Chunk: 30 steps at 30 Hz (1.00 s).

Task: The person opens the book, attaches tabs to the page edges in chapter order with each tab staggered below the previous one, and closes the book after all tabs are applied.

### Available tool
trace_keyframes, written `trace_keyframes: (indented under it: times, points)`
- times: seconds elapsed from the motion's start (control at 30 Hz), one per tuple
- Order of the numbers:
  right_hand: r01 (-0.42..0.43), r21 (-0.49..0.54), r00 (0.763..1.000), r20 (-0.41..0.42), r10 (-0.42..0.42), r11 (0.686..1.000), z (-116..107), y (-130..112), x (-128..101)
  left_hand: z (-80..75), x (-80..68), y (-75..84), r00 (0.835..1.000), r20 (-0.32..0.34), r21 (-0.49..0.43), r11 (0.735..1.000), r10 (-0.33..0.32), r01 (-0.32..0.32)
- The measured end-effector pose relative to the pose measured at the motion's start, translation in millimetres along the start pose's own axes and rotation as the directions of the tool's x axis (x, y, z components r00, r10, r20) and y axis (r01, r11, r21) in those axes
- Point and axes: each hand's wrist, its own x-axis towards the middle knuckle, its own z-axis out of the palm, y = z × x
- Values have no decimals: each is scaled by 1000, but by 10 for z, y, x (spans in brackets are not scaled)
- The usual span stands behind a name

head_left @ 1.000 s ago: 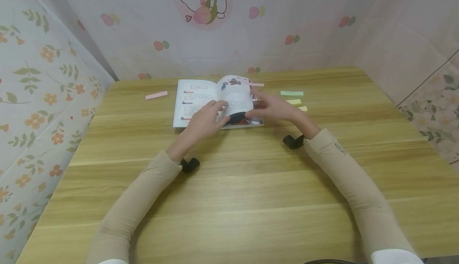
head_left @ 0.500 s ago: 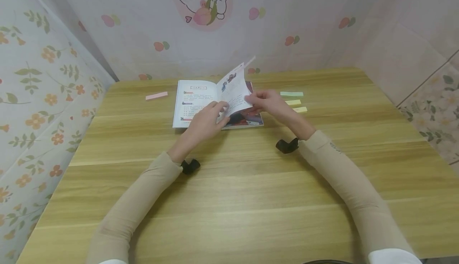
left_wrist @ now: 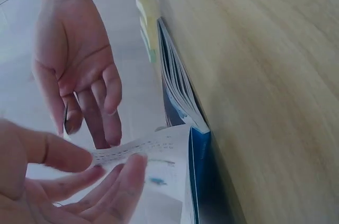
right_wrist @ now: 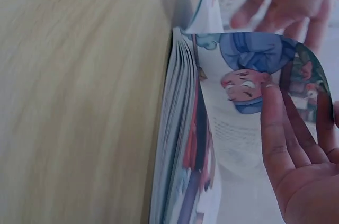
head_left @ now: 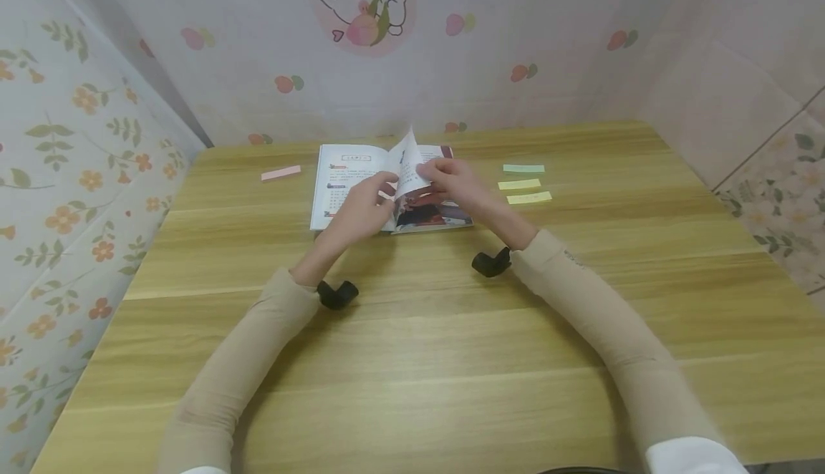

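An illustrated book (head_left: 348, 173) lies open at the far middle of the wooden table (head_left: 419, 359). One page (head_left: 407, 159) stands lifted and curled over the spine. My right hand (head_left: 454, 180) holds this page from the right, fingers laid along its picture side (right_wrist: 238, 75). My left hand (head_left: 361, 213) sits over the left half of the book; in the left wrist view its thumb and fingers (left_wrist: 124, 173) pinch the page's edge (left_wrist: 143, 147). The page block (right_wrist: 180, 128) and blue cover (left_wrist: 198, 155) rest flat on the table.
A pink sticky strip (head_left: 281, 172) lies left of the book. A green strip (head_left: 523, 168) and two yellow ones (head_left: 518, 184) (head_left: 528, 197) lie to its right. Papered walls close the table at the back and both sides.
The right hand has lifted the right-hand page from flat and swung it leftward, up over the spine. The left hand has come up from the page to meet its edge.
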Motion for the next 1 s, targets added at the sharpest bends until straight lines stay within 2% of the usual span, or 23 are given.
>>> trace_keyframes:
  times: [0.2, 0.3, 0.43, 0.6, 0.7, 0.8, 0.9, 0.97, 1.0]
  points:
    - [-13, 39, 1000, 9, 12, 999, 134, -11, 41, -26, 7, -12, 991, -125, -130, 991, -39, 22]
    - [3, 60, 999, 47, -6, 998, 179, 5, 65, -61, -4, -26, 987, -152, -163, 986, -46, 21]
    - [22, 53, 994, 103, -27, 998, 227, 14, 95, -104, -16, -44, 983, -174, -144, 989, -56, 30]
    - [20, -22, 990, 143, -17, 1000, 290, 16, 102, -156, -25, -41, 972, -223, -126, 991, -74, 47]
    - [27, -62, 984, 176, -16, 998, 313, 24, 93, -187, -19, -53, 963, -260, -77, 995, -75, 57]
    - [42, -133, 978, 210, -13, 990, 320, 26, 81, -219, -15, -65, 950, -302, 8, 996, -81, 88]
    - [60, -239, 975, 220, -6, 969, 313, 22, 75, -254, -18, -77, 938, -334, 34, 993, -91, 109]
    - [73, -366, 978, 211, 6, 928, 306, 16, 76, -281, -31, -82, 930, -353, 33, 992, -103, 123]
    - [80, -435, 979, 203, 11, 897, 304, 15, 77, -295, -40, -85, 927, -358, 27, 991, -109, 127]
